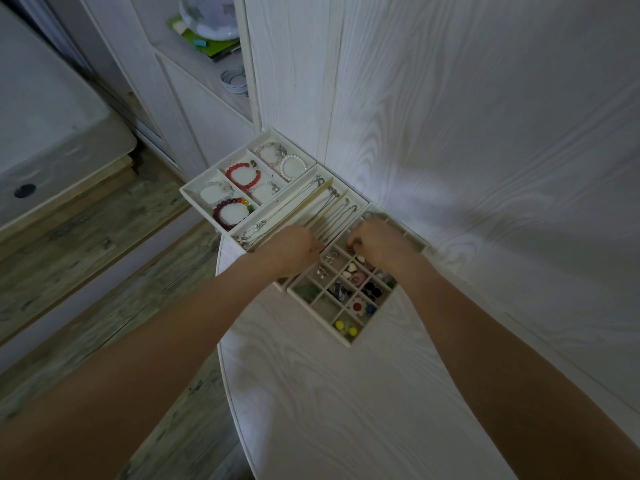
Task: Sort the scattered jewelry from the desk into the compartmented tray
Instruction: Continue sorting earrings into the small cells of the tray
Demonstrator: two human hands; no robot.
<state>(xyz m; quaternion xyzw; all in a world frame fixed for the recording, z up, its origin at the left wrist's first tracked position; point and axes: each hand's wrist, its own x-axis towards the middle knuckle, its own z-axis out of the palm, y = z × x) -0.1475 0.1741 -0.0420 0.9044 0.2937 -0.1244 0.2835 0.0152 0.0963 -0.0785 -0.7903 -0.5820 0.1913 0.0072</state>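
1. Curled fingers of the left hand (294, 249) seem to pinch something small at the edge of the necklace tray (304, 206); what it is, I cannot tell.
2. Chains (332, 216) lie close under it; a snagged one could drag out.
3. Right hand (375, 242) pinches a small piece over the grid tray (346, 337); dropped, it may land in the wrong cell.

Dim, bluish light; wide-angle bowing at edges
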